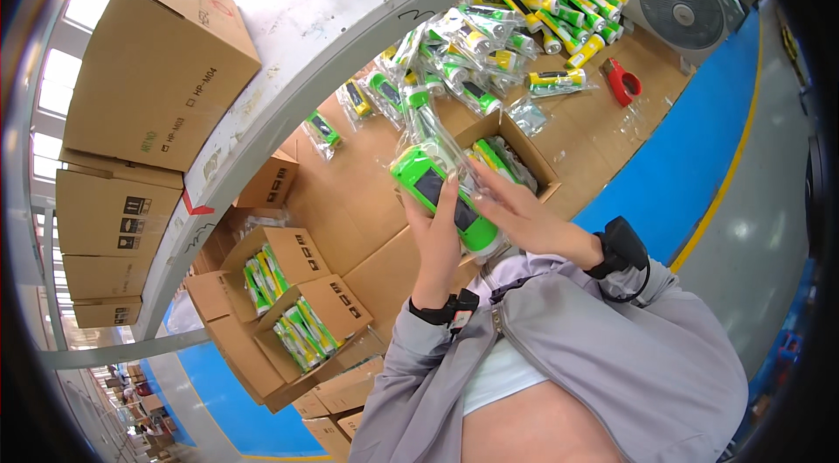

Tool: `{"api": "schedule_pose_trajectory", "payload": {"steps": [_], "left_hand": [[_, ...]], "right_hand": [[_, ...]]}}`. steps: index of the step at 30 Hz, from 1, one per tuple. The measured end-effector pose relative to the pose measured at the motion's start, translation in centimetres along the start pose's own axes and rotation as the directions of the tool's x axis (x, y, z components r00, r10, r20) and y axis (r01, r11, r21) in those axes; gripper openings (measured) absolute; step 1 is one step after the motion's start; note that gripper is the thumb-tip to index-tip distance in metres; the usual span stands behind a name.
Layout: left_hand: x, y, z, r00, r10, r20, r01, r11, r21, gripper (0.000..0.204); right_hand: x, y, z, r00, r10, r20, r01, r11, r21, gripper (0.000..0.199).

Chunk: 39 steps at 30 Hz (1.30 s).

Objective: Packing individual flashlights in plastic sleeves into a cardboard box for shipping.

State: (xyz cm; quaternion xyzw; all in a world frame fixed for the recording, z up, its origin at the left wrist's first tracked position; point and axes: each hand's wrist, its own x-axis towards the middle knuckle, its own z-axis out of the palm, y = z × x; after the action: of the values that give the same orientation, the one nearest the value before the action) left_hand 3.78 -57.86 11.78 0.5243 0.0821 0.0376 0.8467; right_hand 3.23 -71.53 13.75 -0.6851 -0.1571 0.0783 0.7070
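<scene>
A green flashlight with a dark panel (426, 182) lies slanted in my left hand (434, 240), whose fingers and thumb wrap round it. My right hand (537, 216) is beside it, with fingers closed on a clear plastic bag (450, 148) against the flashlight's side. How far the bag covers the flashlight I cannot tell. Just beyond my right hand stands a small open carton (539, 167) with bagged flashlights inside. Farther off on the cardboard-covered table (341, 201) lie several bagged green and yellow flashlights (476, 91).
A heap of unbagged flashlights (568, 4) lies at the back, beside a grey box fan (677, 4). A red tool with a looped handle (622, 83) rests nearby. At lower left, an open carton (232, 336) holds packed flashlights. Closed cartons (144, 87) line a grey shelf (262, 83).
</scene>
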Motion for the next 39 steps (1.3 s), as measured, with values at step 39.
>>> {"api": "schedule_pose_trajectory", "payload": {"steps": [39], "left_hand": [[1.6, -4.6, -4.3, 0.719, -0.635, 0.283, 0.540, 0.766, 0.348, 0.039]], "right_hand": [[5.6, 12.4, -5.3, 0.856, 0.504, -0.112, 0.014, -0.240, -0.971, 0.029]]}}
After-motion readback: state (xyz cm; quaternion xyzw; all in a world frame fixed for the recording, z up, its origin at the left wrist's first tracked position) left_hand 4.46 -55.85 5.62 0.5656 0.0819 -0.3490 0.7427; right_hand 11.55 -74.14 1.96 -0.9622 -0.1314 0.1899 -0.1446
